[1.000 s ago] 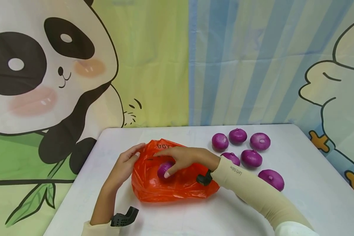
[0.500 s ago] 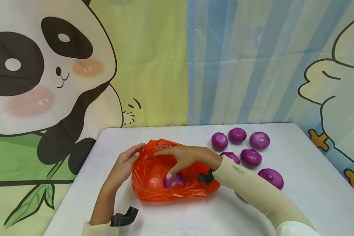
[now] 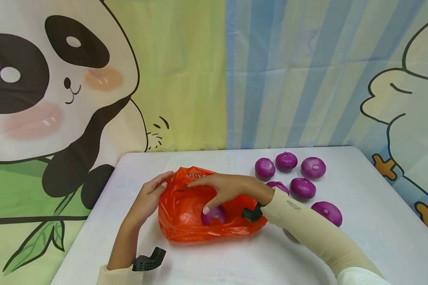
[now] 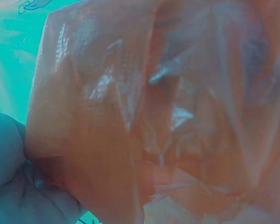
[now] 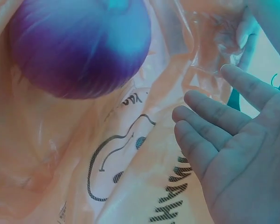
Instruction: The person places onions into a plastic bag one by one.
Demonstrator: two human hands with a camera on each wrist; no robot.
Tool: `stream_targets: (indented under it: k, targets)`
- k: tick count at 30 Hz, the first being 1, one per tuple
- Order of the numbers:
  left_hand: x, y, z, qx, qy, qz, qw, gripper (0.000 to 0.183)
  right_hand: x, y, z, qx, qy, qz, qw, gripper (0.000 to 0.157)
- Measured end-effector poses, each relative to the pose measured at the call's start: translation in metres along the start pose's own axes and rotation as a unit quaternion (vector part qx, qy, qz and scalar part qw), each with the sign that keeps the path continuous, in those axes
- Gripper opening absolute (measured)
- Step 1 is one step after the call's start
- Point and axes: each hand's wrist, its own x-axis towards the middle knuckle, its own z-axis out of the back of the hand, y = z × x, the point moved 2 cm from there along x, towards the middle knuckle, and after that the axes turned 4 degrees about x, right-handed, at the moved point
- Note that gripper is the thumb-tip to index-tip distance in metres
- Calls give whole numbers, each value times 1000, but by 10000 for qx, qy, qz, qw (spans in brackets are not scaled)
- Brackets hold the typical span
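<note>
A red plastic bag (image 3: 185,229) lies with its mouth spread on the white table. At the bag's left edge, my left hand (image 3: 146,200) pinches the plastic between thumb and fingers; the left wrist view has that hand (image 4: 18,177) beside the sheet. My right hand (image 3: 226,189) reaches over the bag's mouth with fingers extended. Below its thumb, a purple onion (image 3: 214,217) sits inside the bag, partly covered by the front rim. Seen from the right wrist, the onion (image 5: 79,46) is apart from the straight fingers (image 5: 214,112), and the palm holds nothing.
Several purple onions (image 3: 302,188) lie on the right side of the white table (image 3: 235,261). My right forearm (image 3: 306,221) passes in front of them and overlaps some. A printed cloth backdrop (image 3: 185,79) hangs behind the table's far edge.
The onion has left my right hand and dropped lower and rightward into the bag. My right hand has drawn slightly right; the left keeps its hold on the bag.
</note>
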Motion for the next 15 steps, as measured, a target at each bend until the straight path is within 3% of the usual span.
stream_targets:
  k: [15]
  targets:
    - [0,0,1,-21,-17,13,10000,42,-38,6,19,-193,-334,498,9980,68]
